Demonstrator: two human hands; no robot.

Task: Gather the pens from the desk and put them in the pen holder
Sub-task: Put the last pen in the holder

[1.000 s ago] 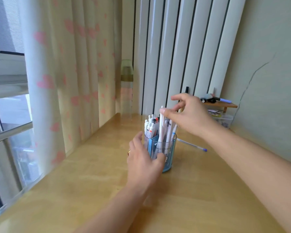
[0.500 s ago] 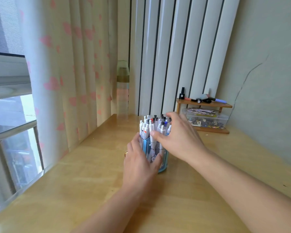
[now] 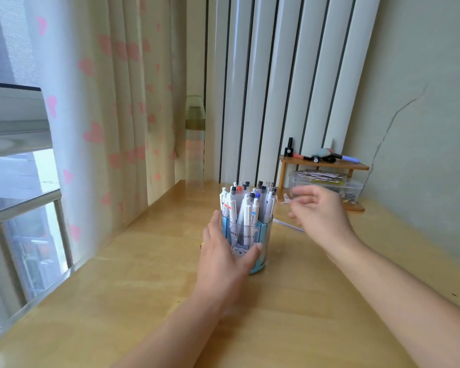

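A clear blue pen holder (image 3: 258, 235) stands on the wooden desk (image 3: 149, 301), packed with several white pens (image 3: 246, 205) standing upright. My left hand (image 3: 223, 253) wraps round the holder's near left side, thumb across its front. To the right of the holder my right hand (image 3: 319, 216) hovers blurred above the desk, fingers loosely spread and holding nothing. One thin white pen (image 3: 287, 224) lies on the desk under that hand, partly hidden by it.
At the back right stands a small wooden shelf (image 3: 324, 166) with markers and a bottle on top, over a clear plastic box (image 3: 327, 181) of small items. A heart-patterned curtain (image 3: 96, 102) and window lie to the left, white vertical panels (image 3: 276, 75) behind.
My right hand let go of the pens in the holder and moved right, above the desk. My left hand stayed on the holder. The view shifted slightly.
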